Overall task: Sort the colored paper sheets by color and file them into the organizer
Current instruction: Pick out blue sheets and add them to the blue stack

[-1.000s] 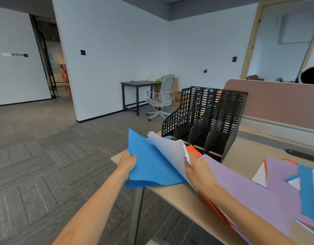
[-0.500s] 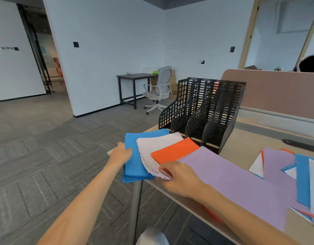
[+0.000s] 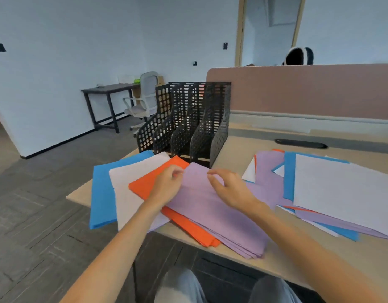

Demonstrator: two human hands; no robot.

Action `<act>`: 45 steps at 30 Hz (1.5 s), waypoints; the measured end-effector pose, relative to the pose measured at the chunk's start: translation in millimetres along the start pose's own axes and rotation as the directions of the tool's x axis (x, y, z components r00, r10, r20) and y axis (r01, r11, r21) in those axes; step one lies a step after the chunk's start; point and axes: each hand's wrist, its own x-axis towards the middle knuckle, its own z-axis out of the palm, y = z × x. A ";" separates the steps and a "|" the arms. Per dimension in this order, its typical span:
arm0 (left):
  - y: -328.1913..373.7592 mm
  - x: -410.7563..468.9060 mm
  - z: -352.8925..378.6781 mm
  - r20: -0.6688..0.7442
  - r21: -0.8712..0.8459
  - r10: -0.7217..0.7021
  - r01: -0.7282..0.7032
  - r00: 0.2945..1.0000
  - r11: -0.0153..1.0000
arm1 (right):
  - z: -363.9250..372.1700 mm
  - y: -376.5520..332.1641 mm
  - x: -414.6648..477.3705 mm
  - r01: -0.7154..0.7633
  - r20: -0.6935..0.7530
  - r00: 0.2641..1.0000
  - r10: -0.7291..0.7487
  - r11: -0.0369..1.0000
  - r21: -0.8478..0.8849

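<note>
On the left part of the counter (image 3: 239, 149), four sorted piles of paper lie fanned one over the other. From left to right they are the blue pile (image 3: 102, 193), the white pile (image 3: 132, 178), the orange pile (image 3: 149, 182) and the purple pile (image 3: 212, 217). Each pile partly covers the one on its left, and the purple pile is on top. The blue pile hangs a little over the left edge of the counter.

Just behind these piles stands the black organizer (image 3: 188, 121), a mesh rack with four upright compartments. I cannot tell if any sheet is already inside it.

The left hand (image 3: 167, 185) rests where the orange pile meets the purple pile, with its fingers bent at the upper left corner of the purple pile. It is a little blurred, so I cannot tell if the fingers pinch a sheet or only touch it. The right hand (image 3: 231, 188) is above the upper part of the purple pile, with fingers apart and curled, holding nothing.

Farther right on the counter lies a mixed heap of unsorted sheets (image 3: 341, 189), with a large white sheet on top and blue, purple and orange edges showing below. A pink divider panel (image 3: 308, 90) rises at the back of the counter. Across the room stand a dark table (image 3: 105, 92) and a grey office chair (image 3: 145, 97).
</note>
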 end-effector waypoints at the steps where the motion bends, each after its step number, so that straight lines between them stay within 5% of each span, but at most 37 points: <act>1: 13.9 3.0 22.0 0.049 -0.033 0.045 -0.044 0.998 0.998 | -13.9 17.3 -6.1 -0.060 -0.046 0.997 0.060 0.998 -0.001; 6: 83.6 8.6 128.3 0.287 -0.125 0.189 -0.159 0.939 0.979 | -81.7 100.3 -55.3 -0.358 -0.197 0.915 0.353 0.934 0.012; 9: 123.4 10.9 186.0 0.406 -0.141 0.195 -0.150 0.893 0.979 | -115.7 143.3 -86.5 -0.471 -0.251 0.867 0.431 0.873 -0.129; 13: 167.5 14.5 235.8 0.503 -0.196 0.009 0.103 0.864 0.975 | -144.9 176.9 -125.4 -0.523 -0.076 0.835 0.545 0.742 -0.420; 16: 191.6 12.0 251.1 0.580 -0.388 -0.090 0.372 0.809 0.844 | -156.4 191.2 -147.9 -0.492 -0.047 0.843 0.537 0.730 -0.474; 24: 197.2 13.0 280.4 0.587 -0.234 -0.053 0.232 0.808 0.944 | -174.8 196.6 -178.9 -0.473 -0.043 0.857 0.514 0.748 -0.465; 35: 192.9 27.3 294.1 0.544 0.005 0.035 -0.045 0.838 0.999 | -223.0 228.5 -192.1 -0.685 -0.264 0.711 0.652 0.558 -0.469; 38: 185.4 36.8 290.7 0.414 0.278 0.061 -0.190 0.908 0.942 | -212.8 215.1 -174.2 -0.626 -0.264 0.772 0.578 0.622 -0.470; 40: 179.3 43.8 286.3 0.349 0.437 0.000 -0.162 0.937 0.884 | -200.5 205.0 -161.3 -0.538 -0.212 0.836 0.506 0.679 -0.500; 45: 174.1 66.1 280.7 0.371 0.368 -0.149 0.002 0.916 0.930 | -166.3 194.2 -138.3 -0.363 -0.017 0.904 0.428 0.745 -0.560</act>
